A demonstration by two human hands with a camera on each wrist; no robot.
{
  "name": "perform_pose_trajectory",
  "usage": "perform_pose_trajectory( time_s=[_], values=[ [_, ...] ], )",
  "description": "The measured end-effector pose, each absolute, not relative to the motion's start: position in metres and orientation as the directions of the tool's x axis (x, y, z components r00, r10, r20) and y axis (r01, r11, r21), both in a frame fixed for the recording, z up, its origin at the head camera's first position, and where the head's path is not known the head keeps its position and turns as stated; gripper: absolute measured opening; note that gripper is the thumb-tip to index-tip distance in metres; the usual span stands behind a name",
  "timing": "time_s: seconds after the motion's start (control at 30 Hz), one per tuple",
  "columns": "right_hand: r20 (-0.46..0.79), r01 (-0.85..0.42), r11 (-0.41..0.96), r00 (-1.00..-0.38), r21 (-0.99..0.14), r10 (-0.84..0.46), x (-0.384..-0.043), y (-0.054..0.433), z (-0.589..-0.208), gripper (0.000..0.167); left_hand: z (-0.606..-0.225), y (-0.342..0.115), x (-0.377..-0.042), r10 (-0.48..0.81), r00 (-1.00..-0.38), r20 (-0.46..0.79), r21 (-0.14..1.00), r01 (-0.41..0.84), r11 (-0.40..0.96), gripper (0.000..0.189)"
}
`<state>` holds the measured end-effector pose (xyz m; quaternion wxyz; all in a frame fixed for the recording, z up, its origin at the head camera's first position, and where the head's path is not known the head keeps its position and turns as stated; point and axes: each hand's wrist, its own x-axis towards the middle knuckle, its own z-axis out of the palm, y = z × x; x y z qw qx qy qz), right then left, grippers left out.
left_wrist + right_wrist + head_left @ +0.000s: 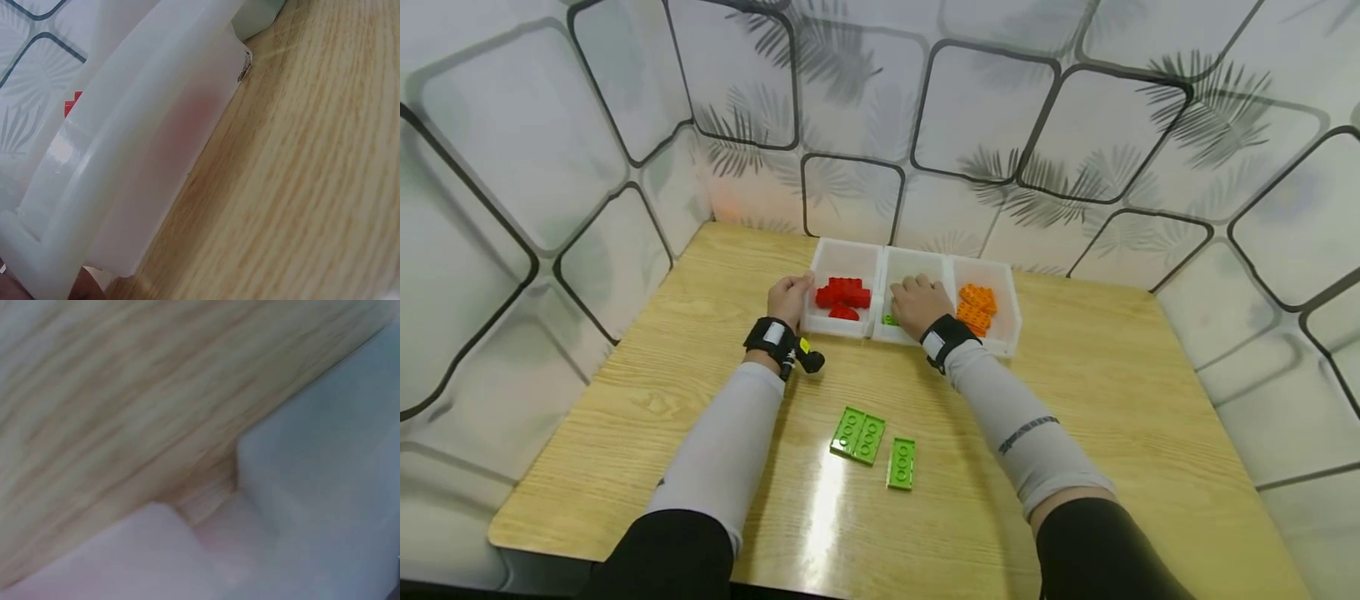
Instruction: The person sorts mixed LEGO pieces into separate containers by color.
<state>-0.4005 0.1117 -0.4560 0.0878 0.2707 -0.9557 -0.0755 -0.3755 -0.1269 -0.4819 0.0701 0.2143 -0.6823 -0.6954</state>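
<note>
My left hand point(788, 298) grips the left end of a white plastic tray point(850, 254) with three compartments. In the left wrist view, its fingers point(87, 287) pinch the tray's rim at the lower left. My right hand point(919, 304) reaches down into the middle compartment, where a bit of green brick point(890, 319) shows beside it. Its fingertips are hidden, so whether they hold a brick is not visible. Nearer to me on the table, two green toy bricks point(857, 435) lie side by side, touching. A single green brick point(901, 463) lies apart to their right.
Red bricks point(844, 296) are piled in the left compartment and orange bricks point(976, 308) in the right one. The tray stands on a wooden table point(1097, 400), close to a patterned curtain point(865, 117) that encloses the back and sides.
</note>
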Motion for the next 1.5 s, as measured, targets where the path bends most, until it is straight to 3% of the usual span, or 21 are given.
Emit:
perform_pose_trajectory(
  time_s=[0.2, 0.63, 1.07, 1.17, 1.33, 1.5],
  values=[
    [0.093, -0.505, 0.833, -0.84, 0.224, -0.535, -0.399, 0.106, -0.462, 0.046, -0.481, -0.126, -0.374, -0.39, -0.897, -0.206, 0.979, -0.192, -0.074, 0.03],
    [0.077, -0.526, 0.836, -0.837, 0.158, -0.541, -0.397, 0.106, -0.459, 0.052, -0.478, -0.126, -0.373, -0.396, -0.895, -0.204, 0.979, -0.196, -0.061, 0.031],
    [0.192, -0.6, 0.798, -0.778, 0.054, -0.598, -0.39, 0.113, -0.457, 0.056, -0.479, -0.129, -0.374, -0.383, -0.901, -0.205, 0.978, -0.199, -0.058, 0.032],
    [0.242, -0.631, 0.775, -0.746, 0.042, -0.621, -0.38, 0.113, -0.448, 0.056, -0.479, -0.13, -0.375, -0.384, -0.899, -0.21, 0.977, -0.205, -0.055, 0.033],
    [0.319, -0.736, 0.673, -0.623, 0.07, -0.715, -0.346, 0.101, -0.433, 0.042, -0.479, -0.13, -0.377, -0.381, -0.899, -0.216, 0.976, -0.213, -0.05, 0.031],
    [0.087, -0.832, 0.554, -0.55, 0.025, -0.83, -0.303, 0.083, -0.428, 0.052, -0.48, -0.129, -0.376, -0.387, -0.901, -0.198, 0.98, -0.193, -0.052, 0.03]
  ],
)
